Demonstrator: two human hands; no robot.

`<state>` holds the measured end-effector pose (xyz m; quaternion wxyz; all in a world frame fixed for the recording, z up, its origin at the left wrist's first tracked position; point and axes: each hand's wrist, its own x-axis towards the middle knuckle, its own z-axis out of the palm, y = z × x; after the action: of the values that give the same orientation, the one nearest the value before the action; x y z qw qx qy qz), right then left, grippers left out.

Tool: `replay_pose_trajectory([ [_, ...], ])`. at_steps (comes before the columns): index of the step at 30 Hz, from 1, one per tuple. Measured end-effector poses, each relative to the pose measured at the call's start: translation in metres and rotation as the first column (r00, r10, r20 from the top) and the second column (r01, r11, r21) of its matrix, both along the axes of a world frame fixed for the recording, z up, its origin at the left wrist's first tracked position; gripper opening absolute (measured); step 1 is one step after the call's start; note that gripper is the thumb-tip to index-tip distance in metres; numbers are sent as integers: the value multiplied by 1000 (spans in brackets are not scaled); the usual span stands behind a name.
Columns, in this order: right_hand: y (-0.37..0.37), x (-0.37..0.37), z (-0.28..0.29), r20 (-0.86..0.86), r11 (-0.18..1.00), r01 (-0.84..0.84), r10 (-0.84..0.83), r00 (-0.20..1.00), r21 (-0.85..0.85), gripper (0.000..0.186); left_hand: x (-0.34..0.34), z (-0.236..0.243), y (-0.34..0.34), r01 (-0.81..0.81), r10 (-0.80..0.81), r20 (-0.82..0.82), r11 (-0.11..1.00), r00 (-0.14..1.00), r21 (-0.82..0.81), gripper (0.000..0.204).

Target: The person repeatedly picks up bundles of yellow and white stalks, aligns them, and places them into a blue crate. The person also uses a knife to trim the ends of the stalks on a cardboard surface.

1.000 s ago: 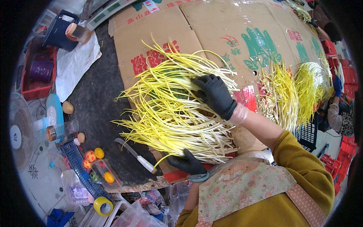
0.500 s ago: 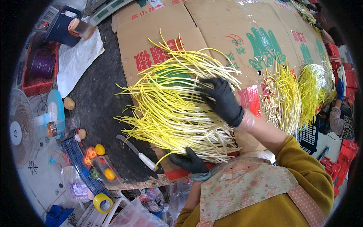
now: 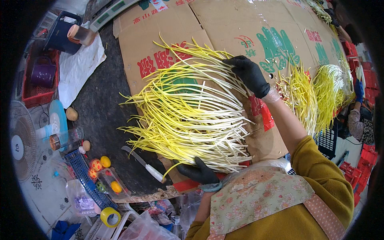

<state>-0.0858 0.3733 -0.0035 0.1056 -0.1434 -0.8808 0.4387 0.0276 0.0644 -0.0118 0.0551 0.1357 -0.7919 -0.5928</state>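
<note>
A broad heap of blanched chives (image 3: 188, 114), with yellow tops to the left and white stems to the right, lies spread on flattened cardboard. My right hand (image 3: 250, 76), in a black glove, is at the heap's far right edge. Its fingers stretch left over the outermost stalks and touch them; its thumb is hidden. My left hand (image 3: 200, 172), also black-gloved, rests against the near edge of the heap. The left thumb stands apart from the fingers, which lie partly under stalks. A curved knife (image 3: 150, 168) with a white handle lies to the left of that hand.
More chive piles (image 3: 300, 98) lie to the right on the cardboard (image 3: 228, 24). A scale (image 3: 114, 12) stands at the far left. Beyond the table's left edge are a fan (image 3: 18, 146) and a blue basket (image 3: 88, 178). Another person's blue-gloved hand (image 3: 359, 91) shows at far right.
My right hand has moved from the middle of the heap to its far right edge, and the far stalks have spread outward. My left hand has hardly moved.
</note>
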Motion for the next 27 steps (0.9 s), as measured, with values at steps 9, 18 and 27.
replay_pose_trajectory([
  [9, -66, 35, 44, -195, 951, -45, 109, 975, 305, 46, -1, 3, -2, 28, -30, -74, 999, 997, -31, 61],
  [18, -180, 100, 38, 32, 810, -437, 463, 886, 390, 50, 2, -9, -6, 14, -14, -24, 1000, 1000, -6, 66],
  [27, -131, 80, 10, -18, 970, -224, 223, 975, -99, 39, -6, 0, 5, 3, 8, -100, 994, 995, 110, 60],
])
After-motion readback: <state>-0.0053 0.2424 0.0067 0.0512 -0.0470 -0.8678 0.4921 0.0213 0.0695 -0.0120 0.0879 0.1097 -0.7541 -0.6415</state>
